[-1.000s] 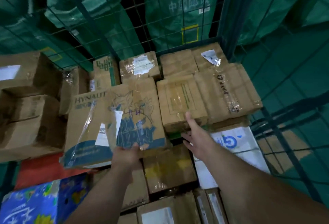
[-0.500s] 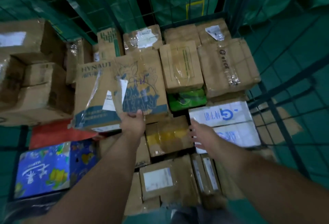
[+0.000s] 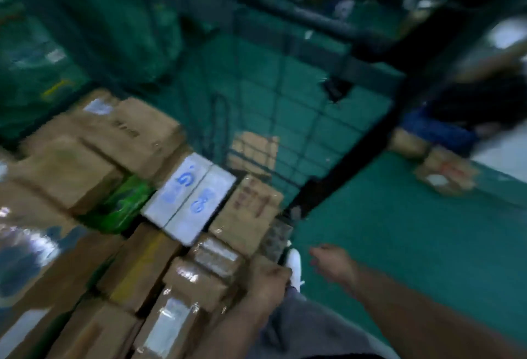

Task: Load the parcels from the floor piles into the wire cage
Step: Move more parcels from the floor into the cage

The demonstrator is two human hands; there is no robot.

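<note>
Dim light over a green floor (image 3: 399,259), with blurred green sacks (image 3: 119,16) far left.

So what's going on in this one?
A person stands at the cage, which is packed with boxes. The right hand hangs relaxed and empty over the floor. The left hand is at the cage's near corner, too blurred to judge its grip. More parcels lie on the floor to the right, not yet loaded.
</note>
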